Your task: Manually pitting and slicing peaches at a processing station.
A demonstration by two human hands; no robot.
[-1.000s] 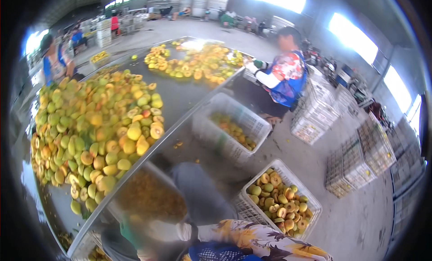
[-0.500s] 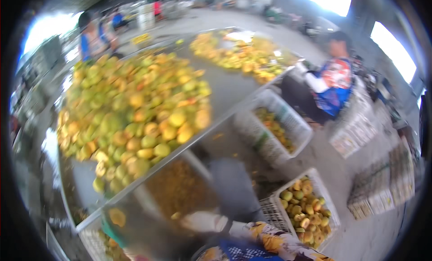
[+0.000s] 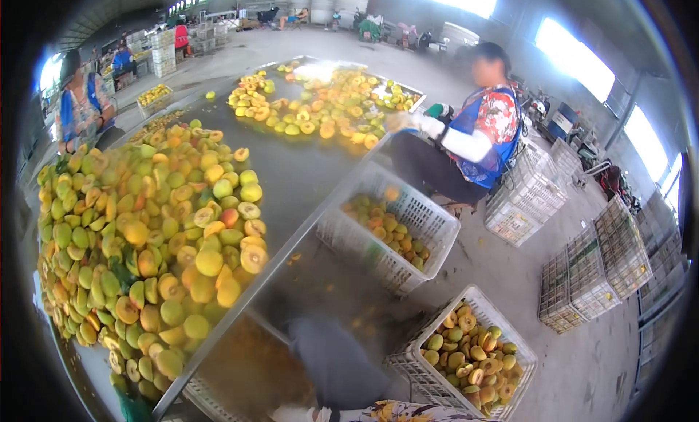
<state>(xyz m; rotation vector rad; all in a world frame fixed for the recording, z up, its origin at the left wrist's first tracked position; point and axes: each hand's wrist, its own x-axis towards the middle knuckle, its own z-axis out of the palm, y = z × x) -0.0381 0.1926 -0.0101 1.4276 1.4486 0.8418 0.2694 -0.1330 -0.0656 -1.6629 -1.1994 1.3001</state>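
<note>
A large heap of yellow-green peaches [image 3: 156,240], many of them halved, covers the near left of the metal table [image 3: 287,171]. At the heap's near edge, low in the head view, a bit of my green-gloved left hand [image 3: 135,406] shows against the fruit; its fingers are hidden. My right hand [image 3: 295,415], in a white glove, is at the lower edge beside my dark-clad leg [image 3: 338,364]. Most of it is cut off, so its fingers do not show. Beneath it, in front of the table, a blurred crate [image 3: 211,396] holds brownish contents.
Right of my leg stands a white crate [image 3: 520,375] of peach halves. Another part-filled crate [image 3: 440,240] stands against the table. Beyond it sits a co-worker [image 3: 488,123]; another person [image 3: 84,105] is at the far left. Stacked crates [image 3: 593,265] stand at right.
The view has swung, and the table and crates have shifted left in it. My right hand has dropped to the lower edge. My left hand has moved left and down, against the heap.
</note>
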